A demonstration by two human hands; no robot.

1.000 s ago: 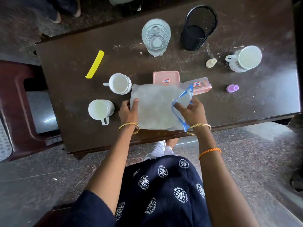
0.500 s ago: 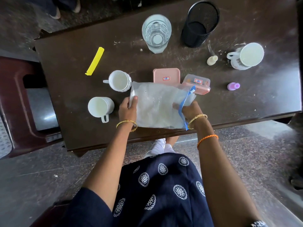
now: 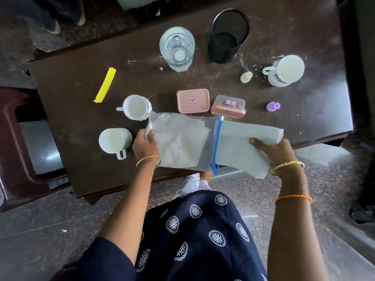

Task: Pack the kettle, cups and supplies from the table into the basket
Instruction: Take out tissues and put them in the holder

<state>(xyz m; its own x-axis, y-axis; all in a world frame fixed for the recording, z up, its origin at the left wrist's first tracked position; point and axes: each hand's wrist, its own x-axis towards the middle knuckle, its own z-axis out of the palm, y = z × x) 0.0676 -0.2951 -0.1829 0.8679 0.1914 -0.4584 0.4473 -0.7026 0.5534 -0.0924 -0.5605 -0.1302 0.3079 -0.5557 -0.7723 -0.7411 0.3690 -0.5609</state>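
Yellow strip (image 3: 105, 85): lies loose at 10 o'clock on the table (image 3: 81, 159), untouched.
Two near cups: one cup (image 3: 135, 107) at 9 o'clock, a second cup (image 3: 114, 140) just below it, both upright and empty-looking.
Left hand (image 3: 146, 143): fingers closed, pinching the shut end of the clear zip bag (image 3: 180, 141) and pinning it to the table near the 6 o'clock edge.
Glass tumbler (image 3: 177, 48): 12 o'clock, standing, well apart from the hands.
Pink box (image 3: 193, 101) and clear-lidded box (image 3: 228, 106): side by side at centre, just beyond the bag.
What changed: half a second ago the right hand was inside the bag's mouth; now a pale folded sheet (image 3: 249, 148) is drawn more than halfway out past the blue zip line (image 3: 216, 142).
Right hand (image 3: 274, 153): closed on the sheet, thumb on top, at 4 o'clock, past the table edge.
Mesh holder (image 3: 228, 35): 1 o'clock, open and empty; likely the basket.
Third cup (image 3: 285, 70): 2 o'clock, with two small bottles nearby.
Meaning: nothing looks packed yet; this seems to be unbagging a supply first. No kettle is visible.
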